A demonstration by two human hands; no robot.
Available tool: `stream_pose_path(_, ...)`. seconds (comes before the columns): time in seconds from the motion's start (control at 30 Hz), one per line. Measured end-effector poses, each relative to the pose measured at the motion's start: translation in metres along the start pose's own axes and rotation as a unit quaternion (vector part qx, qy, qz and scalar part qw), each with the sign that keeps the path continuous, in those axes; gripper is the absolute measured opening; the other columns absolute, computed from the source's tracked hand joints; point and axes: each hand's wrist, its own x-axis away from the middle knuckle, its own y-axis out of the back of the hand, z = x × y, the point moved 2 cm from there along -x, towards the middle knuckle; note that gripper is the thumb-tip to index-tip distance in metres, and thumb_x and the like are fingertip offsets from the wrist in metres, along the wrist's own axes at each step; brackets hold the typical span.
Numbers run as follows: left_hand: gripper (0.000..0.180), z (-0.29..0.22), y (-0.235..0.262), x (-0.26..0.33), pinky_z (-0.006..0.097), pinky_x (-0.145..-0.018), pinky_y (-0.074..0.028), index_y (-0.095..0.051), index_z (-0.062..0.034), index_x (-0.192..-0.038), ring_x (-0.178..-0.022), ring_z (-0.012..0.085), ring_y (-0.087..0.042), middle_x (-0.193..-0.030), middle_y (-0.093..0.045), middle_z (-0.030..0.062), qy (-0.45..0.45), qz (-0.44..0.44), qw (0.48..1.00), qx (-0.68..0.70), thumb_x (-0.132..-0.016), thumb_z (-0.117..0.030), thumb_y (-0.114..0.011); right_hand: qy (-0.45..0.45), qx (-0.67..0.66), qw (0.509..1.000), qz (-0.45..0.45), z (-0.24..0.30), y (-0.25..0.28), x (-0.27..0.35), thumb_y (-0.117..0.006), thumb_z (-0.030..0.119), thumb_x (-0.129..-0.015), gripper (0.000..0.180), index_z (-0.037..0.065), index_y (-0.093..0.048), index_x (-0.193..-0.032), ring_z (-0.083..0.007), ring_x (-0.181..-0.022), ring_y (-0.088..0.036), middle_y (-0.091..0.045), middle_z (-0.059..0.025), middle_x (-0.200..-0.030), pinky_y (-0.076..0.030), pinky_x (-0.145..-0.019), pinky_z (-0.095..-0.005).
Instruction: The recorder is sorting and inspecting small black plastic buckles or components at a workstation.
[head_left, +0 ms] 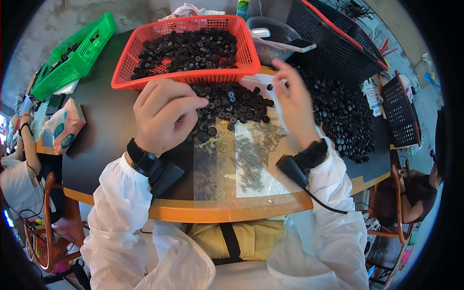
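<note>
My left hand [166, 116] is closed in a pinch over the left side of a pile of small black discs with center holes [220, 101]. Whatever sits between its fingertips is too small to make out. To the right of that pile, my right hand [296, 106] is smeared by motion, its fingers pointing up and leftward. A small black round piece [270, 87] shows just left of its fingers; I cannot tell whether they touch it. Between my wrists, many thin metal pins [253, 154] lie loose on a white sheet [246, 190].
A red basket [249, 46] of black discs stands behind the pile. Glossy black caps [343, 121] are heaped right, near black crates [333, 53]. A phone [302, 44] rests on a clear tub [270, 50]. Left are a tissue pack [65, 126] and green basket [72, 70]. People sit both sides.
</note>
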Motion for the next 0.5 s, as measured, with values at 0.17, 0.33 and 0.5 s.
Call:
stream_pose_path(0.17,0.032,0.006,0.002,0.011,0.033,-0.066,-0.048,-0.069,-0.0099,-0.085,-0.073,0.0225,-0.059,-0.082,-0.062,0.0035,0.045,-0.031,0.998,0.036,-0.06,0.01,-0.066,-0.071,-0.402,0.881,-0.239,-0.015,0.05,-0.007,-0.048,0.017,-0.102,0.012,0.006,-0.051,-0.105,-0.0257,-0.132,-0.044,-0.049,-0.019,-0.139,-0.025,-0.118,-0.0411)
stream_pose_path(0.33,0.034,0.01,-0.002,0.017,0.032,-0.065,-0.046,-0.069,-0.0094,-0.085,-0.072,0.0225,-0.058,-0.082,-0.061,0.004,0.087,-0.053,0.992,0.077,-0.058,0.011,-0.065,-0.11,-0.424,0.895,-0.079,-0.012,0.003,0.015,-0.047,0.015,-0.102,0.008,0.009,-0.049,-0.105,-0.0264,-0.137,-0.038,-0.047,-0.0177,-0.141,-0.021,-0.119,-0.0404)
stream_pose_path(0.5,0.035,0.008,-0.003,0.017,0.032,-0.063,-0.046,-0.069,-0.01,-0.084,-0.071,0.0219,-0.057,-0.082,-0.061,0.0034,0.082,-0.039,0.992,0.087,-0.057,0.011,-0.065,-0.177,-0.46,0.87,-0.011,-0.009,-0.015,0.013,-0.043,0.014,-0.103,0.009,0.009,-0.05,-0.106,-0.0246,-0.138,-0.035,-0.044,-0.016,-0.143,-0.022,-0.117,-0.0398)
